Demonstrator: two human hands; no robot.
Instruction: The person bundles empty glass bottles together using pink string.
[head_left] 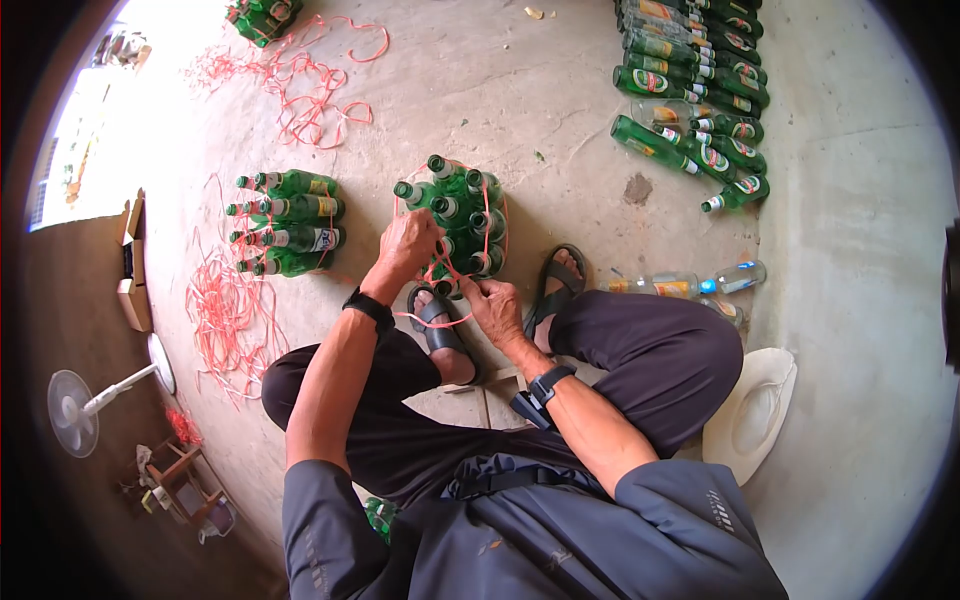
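Observation:
A bundle of green glass bottles (452, 210) stands upright on the floor between my feet, with pink plastic strapping running round it. My left hand (408, 246) is closed at the bundle's near left side, its fingers curled on the pink strap (446, 264) and partly hidden. At the near right, my right hand (494, 308) pinches the same strap between thumb and fingers. The strap crosses between the two hands, and a slack loop hangs below them toward my sandal (440, 330).
Another strapped bottle bundle (290, 222) lies to the left, beside tangled pink strapping (232, 325). Many bottles lie in rows (690, 90) along the right wall. Clear bottles (676, 286) and a pale hat (750, 412) are near my right knee. A fan (75, 412) stands at left.

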